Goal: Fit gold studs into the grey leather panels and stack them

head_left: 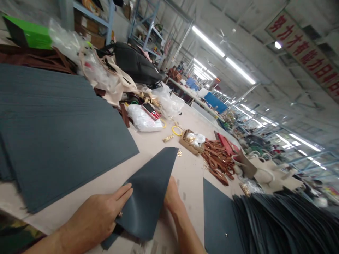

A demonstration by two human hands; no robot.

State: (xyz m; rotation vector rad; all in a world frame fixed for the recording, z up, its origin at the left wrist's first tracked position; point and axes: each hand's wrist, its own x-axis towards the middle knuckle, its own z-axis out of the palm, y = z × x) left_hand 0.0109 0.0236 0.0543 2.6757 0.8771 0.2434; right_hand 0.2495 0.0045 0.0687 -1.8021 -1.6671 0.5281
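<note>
A dark blue-grey sheet (148, 194) is bent up off the table in front of me. My left hand (106, 208) grips its left edge, two fingers lying on its face and the thumb side tucked under. At the sheet's right edge is my right hand (172, 194), its fingers hidden behind the material. To the left lies a stack of flat dark sheets (63, 134). On the right, another flat dark sheet (218, 218) with a small shiny piece on it lies beside a fanned pile of dark pieces (278, 222).
Beyond the sheet are gold metal pieces (168, 138), a yellow ring (177, 131), a small cardboard box (191, 148) and brown straps (218, 158). A red phone (151, 111) lies on a plastic-wrapped packet (143, 121). A black bag (135, 63) sits farther back.
</note>
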